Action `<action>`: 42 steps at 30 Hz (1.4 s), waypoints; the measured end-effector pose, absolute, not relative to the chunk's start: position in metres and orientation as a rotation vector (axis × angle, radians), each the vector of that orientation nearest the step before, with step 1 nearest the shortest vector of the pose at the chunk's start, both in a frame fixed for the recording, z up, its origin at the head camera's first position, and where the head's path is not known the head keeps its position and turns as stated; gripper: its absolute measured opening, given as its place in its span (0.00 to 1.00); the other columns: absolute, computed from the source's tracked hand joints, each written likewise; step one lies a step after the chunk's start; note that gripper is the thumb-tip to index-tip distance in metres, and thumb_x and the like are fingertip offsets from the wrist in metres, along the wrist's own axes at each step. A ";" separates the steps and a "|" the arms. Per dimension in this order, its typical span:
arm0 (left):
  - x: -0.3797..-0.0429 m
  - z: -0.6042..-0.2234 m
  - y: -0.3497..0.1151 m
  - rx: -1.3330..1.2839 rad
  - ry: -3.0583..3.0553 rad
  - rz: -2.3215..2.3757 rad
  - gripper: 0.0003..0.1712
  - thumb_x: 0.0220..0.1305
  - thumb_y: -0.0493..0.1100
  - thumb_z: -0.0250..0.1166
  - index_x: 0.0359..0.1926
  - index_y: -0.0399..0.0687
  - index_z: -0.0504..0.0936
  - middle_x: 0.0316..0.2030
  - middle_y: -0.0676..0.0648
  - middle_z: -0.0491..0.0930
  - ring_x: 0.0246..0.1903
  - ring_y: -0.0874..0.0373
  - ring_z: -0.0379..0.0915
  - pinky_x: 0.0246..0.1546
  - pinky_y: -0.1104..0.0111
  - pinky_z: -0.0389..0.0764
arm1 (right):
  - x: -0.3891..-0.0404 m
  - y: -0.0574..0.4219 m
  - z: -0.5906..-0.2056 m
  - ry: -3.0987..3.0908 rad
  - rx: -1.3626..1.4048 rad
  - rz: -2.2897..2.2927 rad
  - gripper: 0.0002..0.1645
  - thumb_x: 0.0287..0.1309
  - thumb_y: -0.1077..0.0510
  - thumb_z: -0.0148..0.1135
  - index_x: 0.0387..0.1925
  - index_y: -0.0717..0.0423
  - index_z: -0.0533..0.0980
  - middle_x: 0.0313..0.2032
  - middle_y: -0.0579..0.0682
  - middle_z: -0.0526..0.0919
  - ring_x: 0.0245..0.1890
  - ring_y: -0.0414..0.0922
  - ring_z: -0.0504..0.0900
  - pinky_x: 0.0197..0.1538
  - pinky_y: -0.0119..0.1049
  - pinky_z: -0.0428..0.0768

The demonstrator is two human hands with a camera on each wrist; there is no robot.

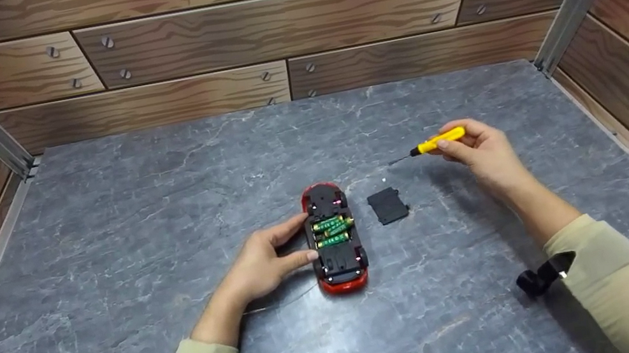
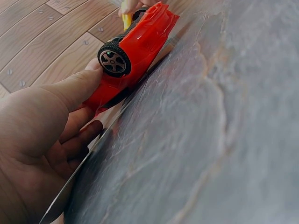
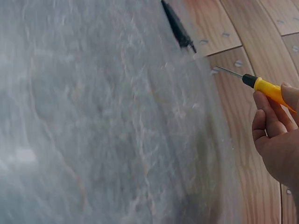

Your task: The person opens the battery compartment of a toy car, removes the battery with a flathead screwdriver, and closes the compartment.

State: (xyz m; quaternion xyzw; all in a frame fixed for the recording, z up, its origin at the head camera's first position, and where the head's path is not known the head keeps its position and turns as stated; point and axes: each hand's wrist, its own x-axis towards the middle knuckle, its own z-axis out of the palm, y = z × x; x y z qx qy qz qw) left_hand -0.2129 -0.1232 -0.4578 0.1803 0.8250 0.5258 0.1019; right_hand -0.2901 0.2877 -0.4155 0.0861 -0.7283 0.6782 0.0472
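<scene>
A red toy car (image 1: pixel 345 284) lies upside down on the table, its black underside facing up. Three green batteries (image 1: pixel 332 240) sit in its uncovered battery compartment, the middle one slanted with an end over the right side. My left hand (image 1: pixel 265 263) holds the car's left side, the thumb against a wheel (image 2: pixel 113 60) in the left wrist view. To the right lies a black battery cover (image 1: pixel 388 205). My right hand (image 1: pixel 481 150) grips a yellow screwdriver (image 1: pixel 441 140) above the table, its thin shaft pointing left, apart from the car and the cover.
A tiny bright piece (image 1: pixel 384 180) lies just beyond the cover. From the car's near end a thin wire (image 1: pixel 285 302) runs left over the grey marbled table (image 1: pixel 160 184). Wood-patterned walls (image 1: pixel 196 94) enclose the back and sides.
</scene>
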 end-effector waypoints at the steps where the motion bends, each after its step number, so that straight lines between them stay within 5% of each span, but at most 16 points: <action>1: -0.213 -0.458 -0.123 0.529 2.437 1.551 0.44 0.64 0.52 0.78 0.77 0.51 0.72 0.73 0.46 0.72 0.74 0.49 0.66 0.78 0.52 0.59 | -0.292 0.288 -0.417 -2.248 0.253 2.045 0.10 0.71 0.66 0.67 0.52 0.60 0.82 0.43 0.46 0.91 0.44 0.41 0.91 0.49 0.32 0.87; 12: -0.213 -0.459 -0.124 0.573 2.414 1.574 0.42 0.65 0.48 0.77 0.77 0.47 0.72 0.74 0.45 0.71 0.75 0.54 0.64 0.77 0.59 0.61 | -0.300 0.291 -0.431 -2.480 0.181 1.742 0.23 0.68 0.63 0.72 0.59 0.74 0.79 0.45 0.46 0.87 0.43 0.36 0.82 0.48 0.23 0.82; 27: -0.212 -0.458 -0.123 0.558 2.426 1.565 0.43 0.64 0.50 0.78 0.77 0.49 0.71 0.74 0.46 0.71 0.75 0.51 0.64 0.78 0.56 0.60 | -0.307 0.296 -0.443 -2.655 0.199 1.496 0.20 0.63 0.62 0.76 0.53 0.69 0.84 0.48 0.60 0.89 0.39 0.33 0.80 0.43 0.21 0.77; 42: -0.213 -0.458 -0.123 0.552 2.436 1.543 0.43 0.65 0.51 0.77 0.77 0.51 0.72 0.74 0.47 0.71 0.75 0.52 0.64 0.78 0.55 0.59 | -0.310 0.296 -0.447 -2.821 0.182 1.422 0.20 0.65 0.57 0.76 0.54 0.64 0.85 0.50 0.58 0.89 0.47 0.42 0.81 0.51 0.27 0.75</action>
